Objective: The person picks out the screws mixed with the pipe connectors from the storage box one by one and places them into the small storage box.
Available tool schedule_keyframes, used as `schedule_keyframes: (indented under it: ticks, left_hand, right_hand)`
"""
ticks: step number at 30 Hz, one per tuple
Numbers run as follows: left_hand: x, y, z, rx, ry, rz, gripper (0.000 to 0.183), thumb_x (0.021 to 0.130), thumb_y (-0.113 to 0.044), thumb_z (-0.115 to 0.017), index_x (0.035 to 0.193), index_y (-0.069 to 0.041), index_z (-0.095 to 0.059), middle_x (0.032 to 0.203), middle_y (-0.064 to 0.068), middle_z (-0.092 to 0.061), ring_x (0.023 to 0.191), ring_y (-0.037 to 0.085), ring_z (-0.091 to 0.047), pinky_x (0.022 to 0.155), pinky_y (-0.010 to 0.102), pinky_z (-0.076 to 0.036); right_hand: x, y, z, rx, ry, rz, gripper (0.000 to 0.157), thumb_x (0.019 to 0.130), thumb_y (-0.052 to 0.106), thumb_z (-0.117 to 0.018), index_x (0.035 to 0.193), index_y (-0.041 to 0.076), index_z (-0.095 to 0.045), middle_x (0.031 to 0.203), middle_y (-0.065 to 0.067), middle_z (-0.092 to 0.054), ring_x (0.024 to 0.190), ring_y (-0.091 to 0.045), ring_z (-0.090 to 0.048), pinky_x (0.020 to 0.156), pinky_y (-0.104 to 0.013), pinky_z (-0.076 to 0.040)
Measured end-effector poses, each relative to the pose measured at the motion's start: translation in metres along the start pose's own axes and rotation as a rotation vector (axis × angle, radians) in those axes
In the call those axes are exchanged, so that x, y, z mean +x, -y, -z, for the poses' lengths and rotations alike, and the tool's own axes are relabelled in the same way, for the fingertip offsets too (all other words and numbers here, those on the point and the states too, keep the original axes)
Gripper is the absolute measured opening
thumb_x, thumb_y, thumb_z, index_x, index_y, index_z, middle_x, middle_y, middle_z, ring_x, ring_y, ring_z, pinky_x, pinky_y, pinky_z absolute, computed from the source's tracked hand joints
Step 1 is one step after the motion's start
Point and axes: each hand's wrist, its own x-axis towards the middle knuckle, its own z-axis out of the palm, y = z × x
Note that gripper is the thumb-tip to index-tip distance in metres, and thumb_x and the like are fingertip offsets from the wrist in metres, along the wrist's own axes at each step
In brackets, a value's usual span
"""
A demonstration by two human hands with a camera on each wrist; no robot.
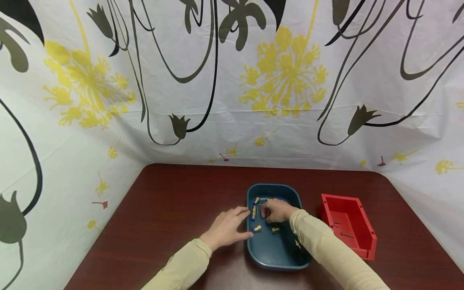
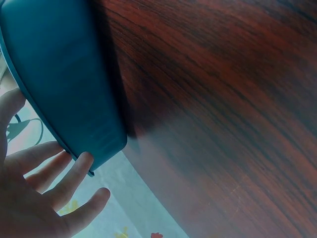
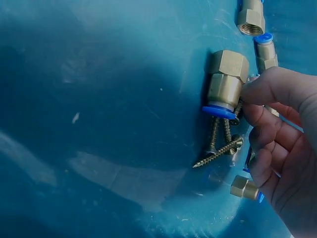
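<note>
A blue tray (image 1: 277,251) holds brass push-in fittings with blue collars and several small screws. My right hand (image 1: 277,210) reaches into it; in the right wrist view thumb and forefinger pinch a screw (image 3: 238,110) beside a large brass fitting (image 3: 225,87). Other screws (image 3: 218,152) lie just below that fitting, one across the others. At the tray's left side is my left hand (image 1: 226,228), fingers spread and nearly straight. In the left wrist view its fingertips (image 2: 85,159) rest at the tray's rim.
To the right of the tray stands a red bin (image 1: 369,237) with a few screws (image 1: 346,235) on its floor. Both sit on a dark wooden table (image 1: 174,209). A white patterned cloth (image 1: 232,100) hangs behind the table and along its sides.
</note>
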Motion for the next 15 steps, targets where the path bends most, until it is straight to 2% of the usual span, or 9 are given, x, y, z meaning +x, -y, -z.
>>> schedule_keyframes:
  ticks: [9, 15]
  left_hand:
    - [0.000, -0.001, 0.001, -0.004, 0.007, 0.010, 0.064, 0.080, -0.048, -0.058, 0.129, -0.009, -0.047, 0.127, 0.004, -0.044, 0.110, 0.017, -0.045, 0.084, 0.037, -0.040]
    - [0.000, -0.002, 0.002, -0.002, 0.002, 0.003, 0.064, 0.079, -0.048, -0.058, 0.128, -0.009, -0.047, 0.127, 0.004, -0.044, 0.109, 0.017, -0.046, 0.082, 0.037, -0.041]
  right_hand:
    - [-0.001, -0.003, 0.008, 0.066, -0.019, 0.056, 0.016, 0.070, -0.005, -0.059, 0.079, 0.009, -0.062, 0.069, 0.005, -0.054, 0.059, -0.010, -0.049, 0.054, -0.028, -0.043]
    - [-0.003, 0.000, 0.019, 0.070, -0.050, 0.098, 0.013, 0.074, -0.001, -0.056, 0.083, 0.007, -0.063, 0.071, 0.007, -0.053, 0.060, -0.010, -0.049, 0.056, -0.027, -0.043]
